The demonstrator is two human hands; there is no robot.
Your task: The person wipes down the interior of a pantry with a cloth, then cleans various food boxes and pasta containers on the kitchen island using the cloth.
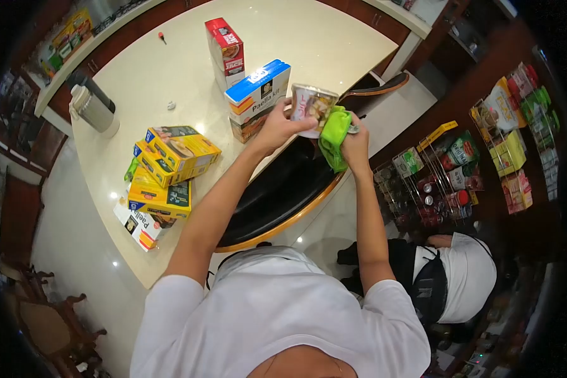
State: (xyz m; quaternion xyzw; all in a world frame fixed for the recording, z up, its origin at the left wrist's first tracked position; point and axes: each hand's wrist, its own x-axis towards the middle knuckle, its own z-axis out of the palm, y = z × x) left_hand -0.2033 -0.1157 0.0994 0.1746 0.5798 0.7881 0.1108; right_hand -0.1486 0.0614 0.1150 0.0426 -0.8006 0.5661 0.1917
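Yellow boxes [181,151] piled at left on the pale tabletop [138,69], overlapping a white Paella box [146,225]. Farther right, a red-and-white box [225,47] and a blue-topped Paella kit box [260,91] stand upright. Left of the hands: left hand [282,129] curled around a labelled can [310,108], held above the tabletop's edge. Right hand [354,143] pinches a bright green cloth [335,135] against the can's side. At right, racks [444,170] of packets.

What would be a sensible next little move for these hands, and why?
Probably turning the can slightly in the left hand. The right hand holds a green cloth that seems to rest against only one part of the can's side, so turning would bring another part to it.
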